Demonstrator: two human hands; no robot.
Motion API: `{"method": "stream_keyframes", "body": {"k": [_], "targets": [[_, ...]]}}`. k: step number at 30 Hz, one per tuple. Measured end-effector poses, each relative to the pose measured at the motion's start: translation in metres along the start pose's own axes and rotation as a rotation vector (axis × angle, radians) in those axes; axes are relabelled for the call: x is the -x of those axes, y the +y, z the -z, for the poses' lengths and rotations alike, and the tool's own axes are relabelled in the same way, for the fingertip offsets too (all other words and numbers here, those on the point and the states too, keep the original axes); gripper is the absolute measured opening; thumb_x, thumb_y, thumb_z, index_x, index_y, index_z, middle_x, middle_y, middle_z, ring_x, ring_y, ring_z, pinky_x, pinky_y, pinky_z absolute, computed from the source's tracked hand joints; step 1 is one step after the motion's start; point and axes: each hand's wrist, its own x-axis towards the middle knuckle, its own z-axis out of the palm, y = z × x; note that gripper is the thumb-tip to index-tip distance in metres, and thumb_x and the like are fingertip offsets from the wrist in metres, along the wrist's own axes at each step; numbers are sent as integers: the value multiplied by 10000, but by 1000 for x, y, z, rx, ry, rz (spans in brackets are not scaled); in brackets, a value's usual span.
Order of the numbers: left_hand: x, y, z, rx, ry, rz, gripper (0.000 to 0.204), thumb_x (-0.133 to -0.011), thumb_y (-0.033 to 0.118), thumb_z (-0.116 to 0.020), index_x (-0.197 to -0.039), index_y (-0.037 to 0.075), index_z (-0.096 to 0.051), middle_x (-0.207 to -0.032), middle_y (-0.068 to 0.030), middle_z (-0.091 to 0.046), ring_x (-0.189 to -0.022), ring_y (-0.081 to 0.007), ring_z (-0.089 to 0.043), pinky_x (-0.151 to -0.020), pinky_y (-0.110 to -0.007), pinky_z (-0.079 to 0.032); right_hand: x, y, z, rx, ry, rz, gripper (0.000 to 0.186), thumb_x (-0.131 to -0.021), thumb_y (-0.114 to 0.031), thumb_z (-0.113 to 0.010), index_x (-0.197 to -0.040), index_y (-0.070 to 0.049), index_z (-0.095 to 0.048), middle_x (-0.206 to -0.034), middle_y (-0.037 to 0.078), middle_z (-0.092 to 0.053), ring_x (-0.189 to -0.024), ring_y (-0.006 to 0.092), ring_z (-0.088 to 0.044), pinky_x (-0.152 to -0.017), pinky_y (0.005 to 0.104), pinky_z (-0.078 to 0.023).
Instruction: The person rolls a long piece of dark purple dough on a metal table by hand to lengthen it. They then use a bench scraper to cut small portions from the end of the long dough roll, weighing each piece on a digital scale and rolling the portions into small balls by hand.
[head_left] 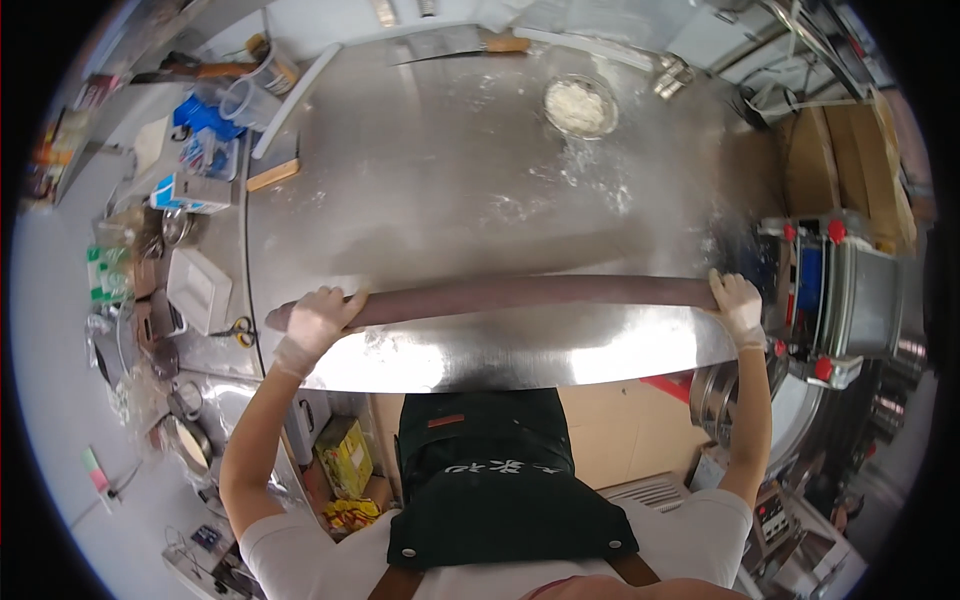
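Note:
A long purplish-brown roll of dough [520, 291] lies across the steel worktable [420, 190] near its front edge. My left hand [322, 318], in a pale thin glove, has its fingers curled over the roll close to its tapered left end. My right hand [735, 305], gloved likewise, grips the right end. Farther back on the table sit a bowl of white flour [578, 105] and a wide cleaver [450, 47] with a wooden handle. Patches of white powder dust the steel between the bowl and the roll.
At left are a white plastic container [198, 288], scissors [240, 332], a wooden-handled tool [273, 174] and clear jugs [250, 100]. A metal machine with red knobs [860, 300] and cardboard [840, 160] border the right side. Below the table edge stands a yellow box [343, 455].

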Motion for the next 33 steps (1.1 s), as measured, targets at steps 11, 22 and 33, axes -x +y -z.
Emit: {"method": "stream_keyframes", "body": {"k": [11, 22, 33], "targets": [[-2, 25, -95, 28, -156, 298, 1066, -773, 707, -635, -1562, 138, -200, -1493, -194, -374, -1397, -412, -333, -1184, -538, -205, -48, -98, -50, -93, -352, -361, 1275, -565, -571, -843, -1525, 4, -232, -1542, 196, -349, -1445, 339, -300, -1171, 522, -230], [39, 11, -126, 606, 195, 374, 962, -849, 487, -689, -1547, 31, -209, -1521, -245, -346, -1458, -422, -231, -1195, -550, -178, -148, -322, -12, -423, -159, -288, 1170, -582, -380, -893, -1496, 22, -282, -1507, 226, -383, -1402, 374, -358, -1140, 562, -272], [251, -88, -165, 1098, 1126, 1934, 384, -895, 218, -701, -1209, 32, -582, -942, -95, -592, -881, -232, -574, -829, -370, -485, -174, -498, 39, -905, -130, -375, 854, -824, -157, -762, -1514, 13, -289, -1506, 251, -400, -1400, 393, -385, -1160, 418, -311]]}}
